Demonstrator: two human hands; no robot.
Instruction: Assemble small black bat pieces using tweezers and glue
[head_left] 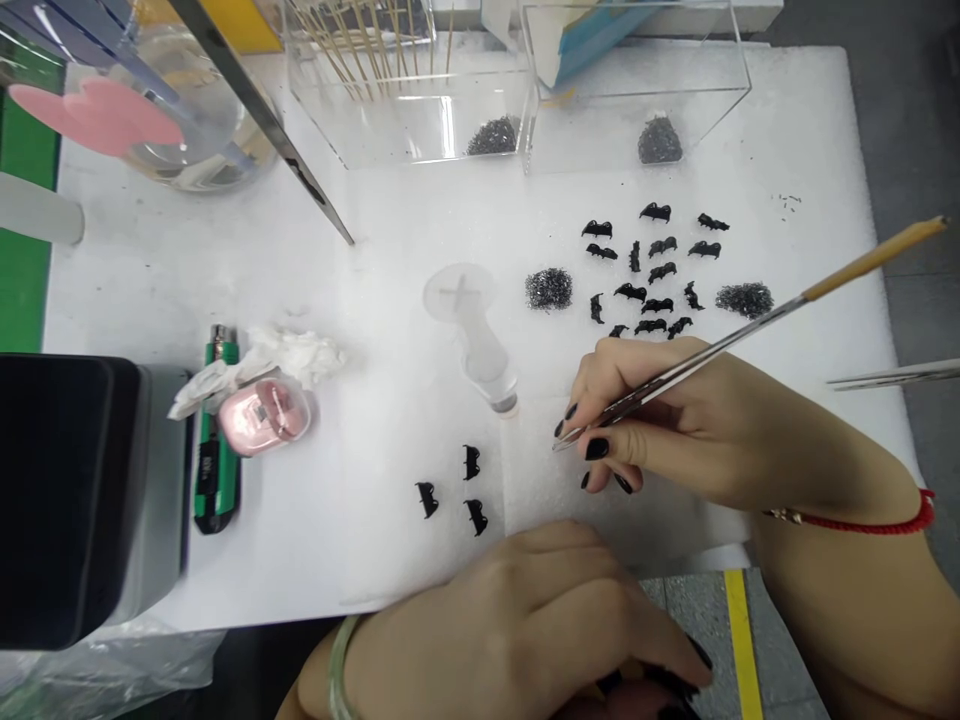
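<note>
My right hand is closed around slim metal tweezers with a yellow-brown rear end. Their tips point left, just above the white work surface, and nothing shows clearly between them. My left hand lies at the near edge with its fingers curled under; whatever they may hold is hidden. To the left of the tweezers are three small black scalloped plastic parts. Beyond my right hand lie several more black parts, scattered. A translucent stemmed piece with a round base rests left of the tweezer tips.
Piles of tiny black bits flank the scattered parts. Clear acrylic boxes with thin sticks stand at the back. A green cutter, crumpled tissue, a pink case and a black-topped device are left.
</note>
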